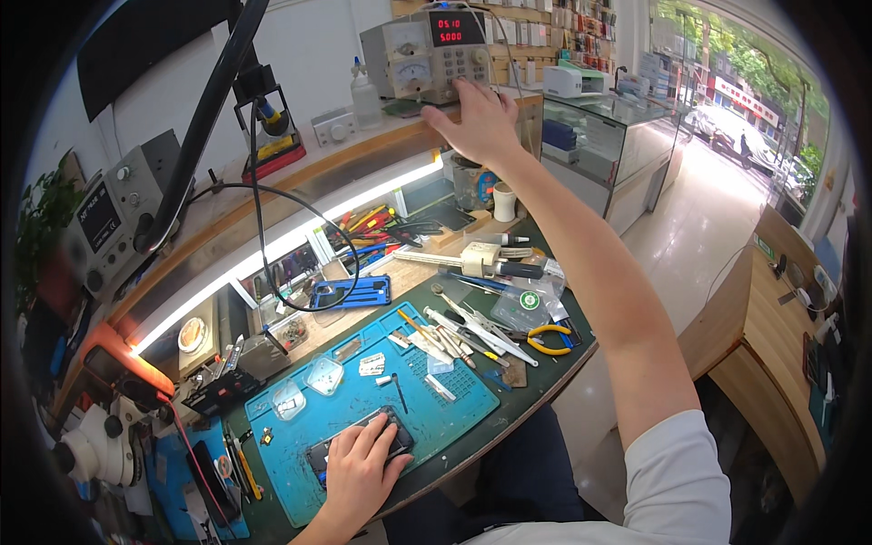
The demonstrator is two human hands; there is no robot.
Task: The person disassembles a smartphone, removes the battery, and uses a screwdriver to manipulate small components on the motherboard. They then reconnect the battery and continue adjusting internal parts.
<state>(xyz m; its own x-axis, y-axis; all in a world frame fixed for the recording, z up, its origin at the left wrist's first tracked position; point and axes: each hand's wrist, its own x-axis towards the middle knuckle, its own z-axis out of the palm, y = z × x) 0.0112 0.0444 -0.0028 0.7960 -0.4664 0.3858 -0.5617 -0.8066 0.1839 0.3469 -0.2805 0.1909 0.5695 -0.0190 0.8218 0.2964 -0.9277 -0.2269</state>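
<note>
My left hand (359, 468) lies flat over a dark phone (400, 442) on the blue work mat (445, 418). Its fingers are stretched across the phone's body, with the thumb near one edge; the part beneath the palm is hidden. Up at the shelf, my right hand (481, 123) reaches to the lower front of a bench power supply (422, 56) with lit red digits. That hand is open, thumb out to the left and fingertips at the lower panel by the buttons. Whether they press anything cannot be made out.
Tweezers and several pen-like tools (440, 341) lie on the mat's right part, with yellow-handled pliers (549, 341) beyond. Two clear small boxes (324, 374) sit on its left. A black cable (257, 218) loops over the bench. A microscope (95, 450) stands at lower left.
</note>
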